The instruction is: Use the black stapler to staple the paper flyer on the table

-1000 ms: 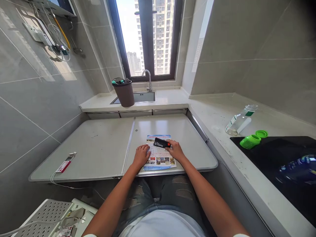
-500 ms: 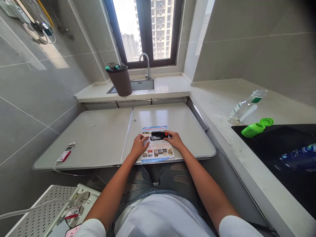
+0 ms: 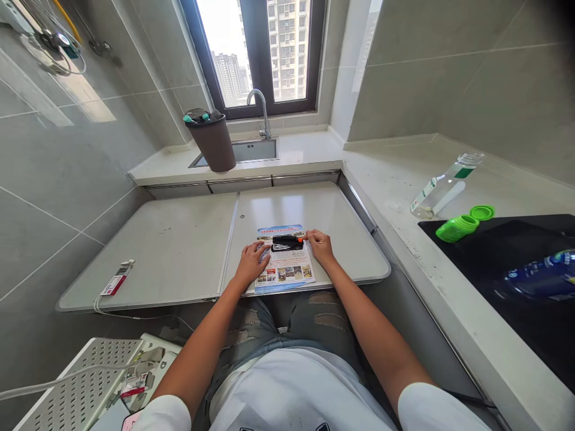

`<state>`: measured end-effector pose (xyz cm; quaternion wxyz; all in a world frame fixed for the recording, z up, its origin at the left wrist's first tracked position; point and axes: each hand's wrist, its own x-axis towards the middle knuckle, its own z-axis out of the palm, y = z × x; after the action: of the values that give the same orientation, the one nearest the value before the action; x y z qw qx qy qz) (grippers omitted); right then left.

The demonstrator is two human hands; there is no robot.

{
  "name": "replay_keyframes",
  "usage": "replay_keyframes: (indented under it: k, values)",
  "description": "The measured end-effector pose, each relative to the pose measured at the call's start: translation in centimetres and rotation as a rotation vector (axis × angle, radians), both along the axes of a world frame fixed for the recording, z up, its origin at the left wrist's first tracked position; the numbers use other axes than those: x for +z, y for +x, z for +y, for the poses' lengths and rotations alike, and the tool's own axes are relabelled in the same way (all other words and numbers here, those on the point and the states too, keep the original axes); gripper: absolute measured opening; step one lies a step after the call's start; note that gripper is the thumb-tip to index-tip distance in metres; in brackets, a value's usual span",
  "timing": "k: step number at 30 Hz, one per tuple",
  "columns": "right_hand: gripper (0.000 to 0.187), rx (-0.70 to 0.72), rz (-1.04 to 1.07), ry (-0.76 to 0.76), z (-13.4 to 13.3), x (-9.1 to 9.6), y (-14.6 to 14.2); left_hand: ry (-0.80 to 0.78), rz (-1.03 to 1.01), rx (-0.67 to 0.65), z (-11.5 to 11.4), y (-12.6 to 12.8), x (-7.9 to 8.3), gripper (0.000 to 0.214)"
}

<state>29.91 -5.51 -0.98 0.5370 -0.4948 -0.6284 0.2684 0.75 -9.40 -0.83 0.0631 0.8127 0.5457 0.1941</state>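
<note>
A black stapler (image 3: 287, 246) with an orange part at its right end lies across a printed leaflet (image 3: 287, 263) on the folding table. My left hand (image 3: 252, 261) rests on the leaflet's left side, fingers stretched out and their tips at the stapler's left end. At the opposite end, my right hand (image 3: 320, 246) pinches the stapler by the orange part with thumb and fingers. Silvery metal shows along the stapler's lower, nearer half. A few tiny staple pieces (image 3: 242, 216) lie farther back on the table.
The white folding table (image 3: 188, 251) has a central seam. A small white-and-red box (image 3: 117, 280) with a cable sits at its left. Behind are a brown bin (image 3: 211, 143) and a sink (image 3: 254, 151). A clear bottle (image 3: 442, 185) and a green bottle (image 3: 457, 228) are on the right.
My right hand has shifted its hold, its fingers now drawn together at the stapler's orange end. The left hand stays beside the stapler. The whole view has shifted slightly.
</note>
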Motion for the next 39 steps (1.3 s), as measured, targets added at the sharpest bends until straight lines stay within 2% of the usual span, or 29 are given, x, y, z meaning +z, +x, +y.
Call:
replay_keyframes:
  k: [4,8,13,18,23,27,29,32,36,39]
  values:
    - [0.048,0.011,-0.076,0.015,-0.4,0.2,-0.1,0.007,0.01,0.004,-0.1,0.1,0.1,0.039]
    - [0.051,-0.055,-0.312,0.088,-1.2,0.5,-0.6,0.008,0.006,0.005,-0.2,0.3,0.2,0.039]
    - [0.049,-0.105,-0.489,0.121,-1.8,0.5,-1.2,-0.015,-0.067,0.028,-0.2,0.3,0.1,0.062]
    - [0.047,-0.103,-0.527,0.116,-1.7,0.3,-1.3,-0.026,-0.131,0.055,-0.1,0.2,-0.1,0.068]
    - [0.047,-0.057,-0.47,0.09,-1.8,0.8,-1.0,-0.016,-0.192,0.065,0.0,0.0,-0.3,0.067]
    - [0.03,0.038,-0.372,0.1,-1.5,1.5,-1.3,-0.033,-0.248,0.065,0.1,-0.1,-0.4,0.057]
    - [0.027,0.134,-0.374,0.099,-1.0,1.7,-1.9,-0.049,-0.329,0.081,0.1,-0.3,-0.4,0.055]
    - [0.04,0.255,-0.482,0.052,-0.1,1.5,-3.0,-0.079,-0.535,0.135,0.4,-0.9,-0.4,0.05]
    - [0.032,0.235,-0.594,0.006,0.5,1.8,-4.2,-0.134,-0.941,0.164,1.1,-1.9,-1.0,0.042]
    - [0.029,0.221,-0.584,0.129,-0.4,3.2,-5.5,-0.225,-1.241,0.204,1.5,-2.5,-1.6,0.04]
